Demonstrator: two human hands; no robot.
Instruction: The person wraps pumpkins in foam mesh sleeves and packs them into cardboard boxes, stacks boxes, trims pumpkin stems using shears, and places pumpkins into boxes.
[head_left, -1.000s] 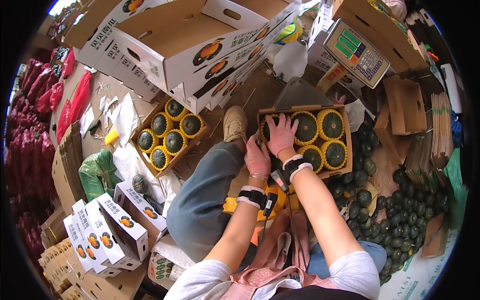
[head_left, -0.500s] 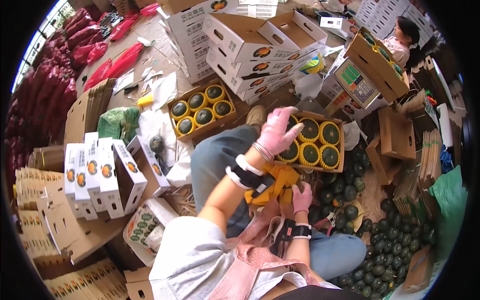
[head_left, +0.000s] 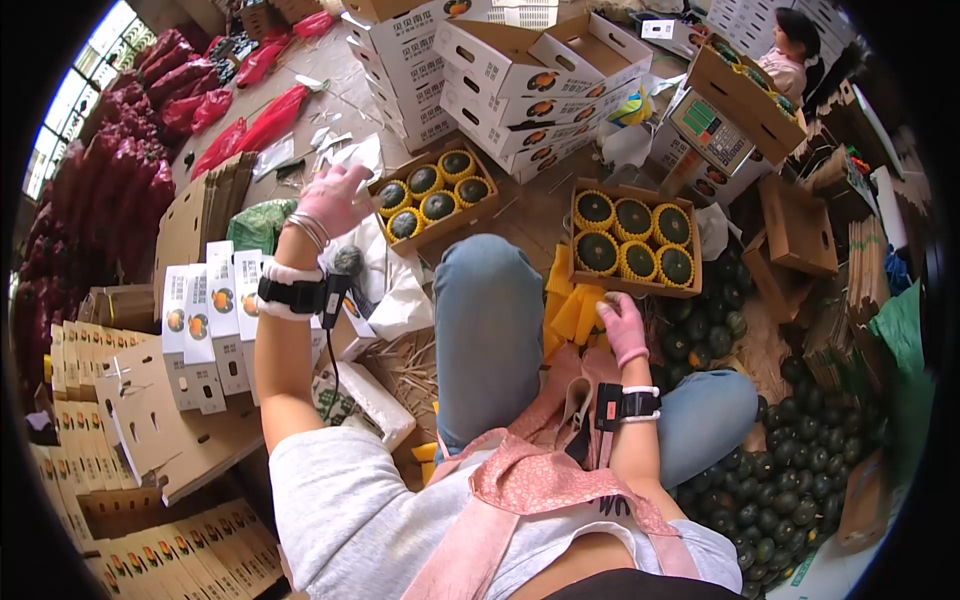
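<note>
1. The left hand [head_left: 335, 198], in a pink glove, is raised over the floor to the person's left, fingers loosely spread and empty; its grip holds nothing. Bangles and a black wrist strap [head_left: 292, 294] sit on that forearm.
2. Just past the left hand lies an open cardboard box of pumpkins [head_left: 433, 195], six dark green pumpkins in yellow foam nets, on the floor below a stack of white printed cartons [head_left: 520, 85].
3. Beneath the left forearm a single bare pumpkin [head_left: 347, 260] rests on white paper [head_left: 400, 290] beside the person's raised knee.
4. The right hand [head_left: 620, 318], also pink-gloved, is low by the right knee, its fingers curled on the stack of yellow foam nets [head_left: 570, 310]; how tightly the grip closes cannot be told.
5. Just beyond those nets sits a second open box [head_left: 632, 240] with six netted pumpkins in two rows, filled side to side.
6. To the right of that box a heap of loose green pumpkins [head_left: 790, 440] spreads over the floor toward the lower right corner.
7. A weighing scale [head_left: 712, 135] stands behind the second box, and another person [head_left: 790, 55] sits at the far right.
8. Folded white cartons [head_left: 205, 320] stand in rows at the left, near red mesh bags [head_left: 110, 170].
</note>
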